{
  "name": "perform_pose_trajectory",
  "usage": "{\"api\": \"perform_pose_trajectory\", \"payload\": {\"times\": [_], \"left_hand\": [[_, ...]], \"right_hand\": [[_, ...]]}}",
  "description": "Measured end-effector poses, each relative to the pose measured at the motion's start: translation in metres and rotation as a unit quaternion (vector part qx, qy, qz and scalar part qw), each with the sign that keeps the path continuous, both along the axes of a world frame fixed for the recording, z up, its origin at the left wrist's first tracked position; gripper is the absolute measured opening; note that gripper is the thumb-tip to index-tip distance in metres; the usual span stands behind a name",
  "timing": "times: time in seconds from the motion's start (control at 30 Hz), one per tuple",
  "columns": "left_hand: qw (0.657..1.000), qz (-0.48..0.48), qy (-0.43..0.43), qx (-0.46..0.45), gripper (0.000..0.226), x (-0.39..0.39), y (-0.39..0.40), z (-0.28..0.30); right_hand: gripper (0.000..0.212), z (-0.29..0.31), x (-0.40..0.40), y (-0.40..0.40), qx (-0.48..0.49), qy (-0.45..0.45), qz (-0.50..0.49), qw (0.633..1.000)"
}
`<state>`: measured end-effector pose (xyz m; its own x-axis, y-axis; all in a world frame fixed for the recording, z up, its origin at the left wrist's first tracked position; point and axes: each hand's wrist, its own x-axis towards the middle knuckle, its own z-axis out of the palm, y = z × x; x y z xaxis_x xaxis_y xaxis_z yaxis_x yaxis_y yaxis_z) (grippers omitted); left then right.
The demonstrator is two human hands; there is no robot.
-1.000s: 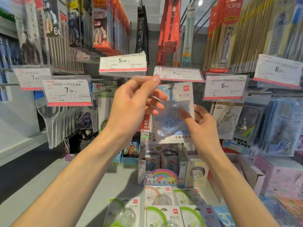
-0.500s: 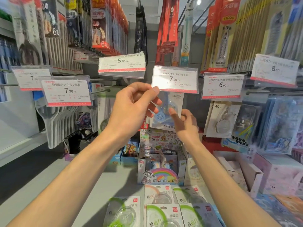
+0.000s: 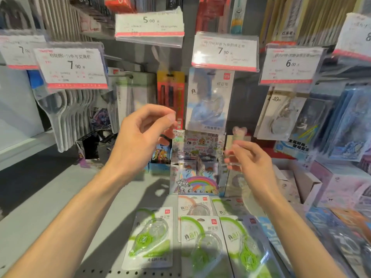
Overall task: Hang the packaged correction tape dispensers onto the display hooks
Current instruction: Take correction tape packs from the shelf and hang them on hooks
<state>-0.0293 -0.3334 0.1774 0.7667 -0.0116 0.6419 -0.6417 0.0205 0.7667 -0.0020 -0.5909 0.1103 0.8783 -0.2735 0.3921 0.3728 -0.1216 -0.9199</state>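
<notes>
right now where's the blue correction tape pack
In the head view the blue correction tape pack hangs centre-right, under the 7.90 price tag, above both empty hands.

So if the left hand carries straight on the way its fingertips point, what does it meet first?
Probably the red-and-yellow pen pack hanging just beyond the left hand; its fingertips point up and right at the pack's lower edge. Depth is unclear, so there may be a gap.

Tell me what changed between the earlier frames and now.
Both hands let go of the blue carded correction tape pack, now hanging under the 7.90 price tag. Left hand and right hand dropped back, empty. Green correction tape packs stayed on the shelf.
</notes>
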Motion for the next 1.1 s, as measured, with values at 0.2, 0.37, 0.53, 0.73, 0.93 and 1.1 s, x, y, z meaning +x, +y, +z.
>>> {"api": "perform_pose_trajectory", "payload": {"times": [0.2,0.37,0.53,0.73,0.93,1.1], "left_hand": [[0.992,0.046,0.107,0.051,0.011,0.000,0.025,-0.087],[0.943,0.074,0.217,0.243,0.030,-0.001,0.043,-0.157],[0.826,0.133,0.201,0.510,0.074,-0.004,0.050,-0.190],[0.818,0.128,0.187,0.529,0.077,-0.006,0.048,-0.198],[0.856,0.106,0.177,0.474,0.057,-0.004,0.056,-0.188],[0.897,0.113,0.138,0.405,0.083,0.000,0.048,-0.167]], "right_hand": [[0.009,-0.046,-0.021,0.014,0.029,0.053,0.062,0.996],[0.012,-0.079,-0.029,0.032,0.015,0.115,0.105,0.988],[0.011,-0.099,-0.031,0.047,-0.005,0.150,0.138,0.979],[0.008,-0.105,-0.033,0.056,-0.023,0.160,0.163,0.973],[0.007,-0.103,-0.031,0.060,-0.050,0.163,0.139,0.976],[0.005,-0.097,-0.022,0.073,-0.052,0.173,0.143,0.973]]}}
